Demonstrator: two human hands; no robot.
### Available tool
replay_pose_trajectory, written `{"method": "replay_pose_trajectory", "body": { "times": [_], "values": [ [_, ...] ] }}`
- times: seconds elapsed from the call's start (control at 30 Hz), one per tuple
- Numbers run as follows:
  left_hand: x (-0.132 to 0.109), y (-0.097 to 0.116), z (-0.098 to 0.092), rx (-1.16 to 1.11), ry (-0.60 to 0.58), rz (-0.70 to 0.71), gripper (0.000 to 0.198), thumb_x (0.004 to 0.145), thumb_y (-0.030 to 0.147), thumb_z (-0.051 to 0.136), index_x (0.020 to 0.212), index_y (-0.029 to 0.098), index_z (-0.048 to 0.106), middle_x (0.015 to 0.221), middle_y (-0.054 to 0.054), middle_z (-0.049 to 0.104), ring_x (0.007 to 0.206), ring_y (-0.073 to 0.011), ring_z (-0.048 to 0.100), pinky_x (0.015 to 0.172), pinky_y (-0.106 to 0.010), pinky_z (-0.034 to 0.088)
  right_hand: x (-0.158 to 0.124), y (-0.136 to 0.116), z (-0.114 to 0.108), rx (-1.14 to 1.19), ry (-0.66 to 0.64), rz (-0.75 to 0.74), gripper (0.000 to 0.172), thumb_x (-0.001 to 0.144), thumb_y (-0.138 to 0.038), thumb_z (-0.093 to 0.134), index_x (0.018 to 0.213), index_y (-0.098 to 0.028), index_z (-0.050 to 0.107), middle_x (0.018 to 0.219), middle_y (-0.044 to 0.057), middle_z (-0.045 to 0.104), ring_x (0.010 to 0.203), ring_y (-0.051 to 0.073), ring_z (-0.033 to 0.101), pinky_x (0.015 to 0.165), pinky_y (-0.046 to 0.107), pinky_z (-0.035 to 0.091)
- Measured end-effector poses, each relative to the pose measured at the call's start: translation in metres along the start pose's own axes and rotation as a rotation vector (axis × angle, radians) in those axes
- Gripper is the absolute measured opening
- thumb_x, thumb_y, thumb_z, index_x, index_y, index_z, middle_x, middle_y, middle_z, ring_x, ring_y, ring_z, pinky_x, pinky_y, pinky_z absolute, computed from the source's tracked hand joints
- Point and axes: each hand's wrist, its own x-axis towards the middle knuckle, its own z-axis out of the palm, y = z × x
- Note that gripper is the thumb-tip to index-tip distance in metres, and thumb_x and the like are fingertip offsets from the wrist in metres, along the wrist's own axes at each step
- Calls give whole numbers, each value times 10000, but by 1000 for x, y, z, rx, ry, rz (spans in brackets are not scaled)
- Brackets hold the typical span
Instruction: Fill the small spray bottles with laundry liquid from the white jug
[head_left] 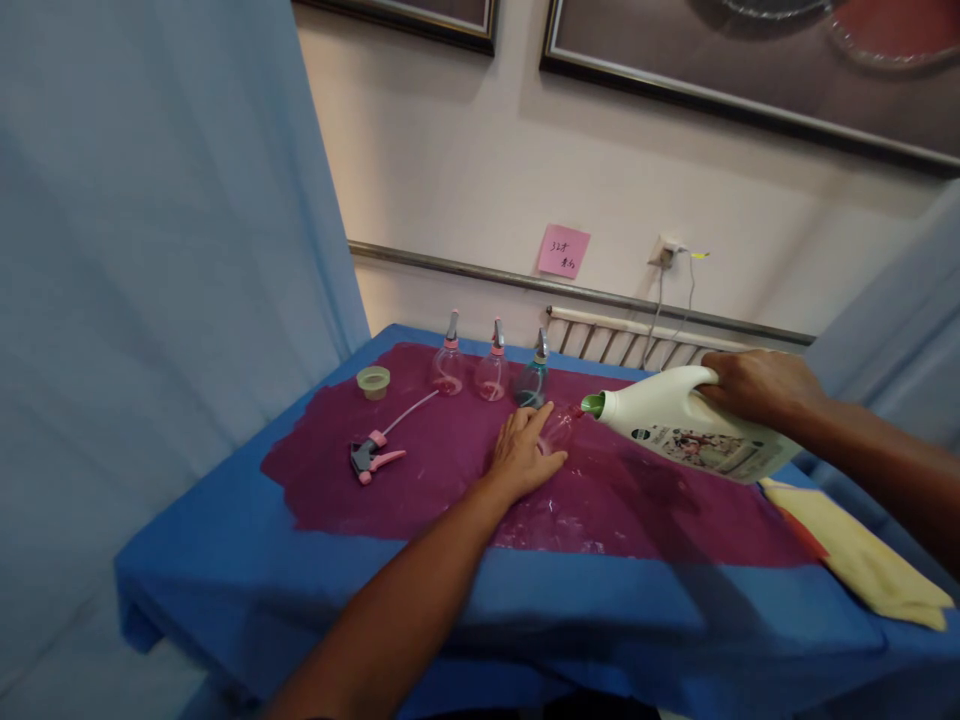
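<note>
My right hand [765,385] is closed around the handle of a cream detergent jug [675,420], held tipped on its side with its green-lined mouth pointing left. That mouth meets the neck of a clear pink bottle [559,428], which leans toward the jug. My left hand [523,452] grips this bottle near its base, thumb on the near side and fingers on the far side. A grey and pink spray trigger head [367,457] with its thin tube lies to the left. Whether liquid is flowing cannot be made out.
Behind stand two pink spray bottles [448,368] and a teal spray bottle [533,378]. A pale green cap [373,381] sits at left. Wet spots mark the purple cloth [322,500] on the blue-covered table [225,520]. A folded yellow cloth [862,550] lies at right.
</note>
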Motion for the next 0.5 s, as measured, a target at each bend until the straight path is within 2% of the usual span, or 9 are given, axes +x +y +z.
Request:
{"method": "replay_pose_trajectory", "body": {
  "times": [0.2,0.5],
  "values": [
    [0,0,0,6,-3,-3,977,828,326,977,1711,305,559,1495,-102,638,1389,-346,646,1274,-503,514,0,-1,-5,-2,-1,-1,354,1064,-517,502,1149,-273,744,1156,164,851,1063,410,816,721,404,474],
    [1,-2,2,-3,0,6,985,822,331,986,1711,305,563,1495,-102,630,1390,-344,645,1270,-497,516,0,0,-10,-29,8,-30,347,1080,-492,481,1146,-267,737,1135,166,853,1055,409,826,709,396,456]
  ]
}}
